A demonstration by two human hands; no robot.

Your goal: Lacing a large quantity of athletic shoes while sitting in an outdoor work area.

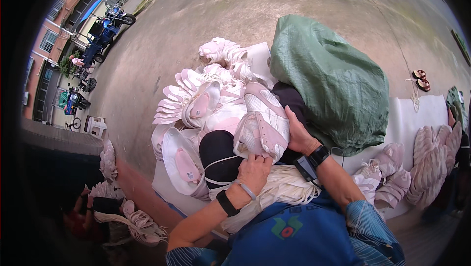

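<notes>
A pink and white shoe upper [267, 119] is held up between my hands over my lap. My left hand [255, 174] is closed, its fingertips pinching the upper's near edge. My right hand [300, 133] grips the upper's right side, fingers along it. A thin white lace [221, 160] crosses my dark-clad left knee [216, 146] near my left hand. Below the upper, a thick bundle of white laces [274, 187] lies on my lap. Just beyond and to the left is a pile of similar shoe uppers [216, 87], some nested in rows.
A big green woven sack [328, 79] stands at the right. More uppers [387, 168] lie on a white sheet [422, 111] beside sandals [422, 79]. At lower left another person [86, 212] sits among uppers. A white stool [95, 126] and parked three-wheeler [103, 30] are farther left.
</notes>
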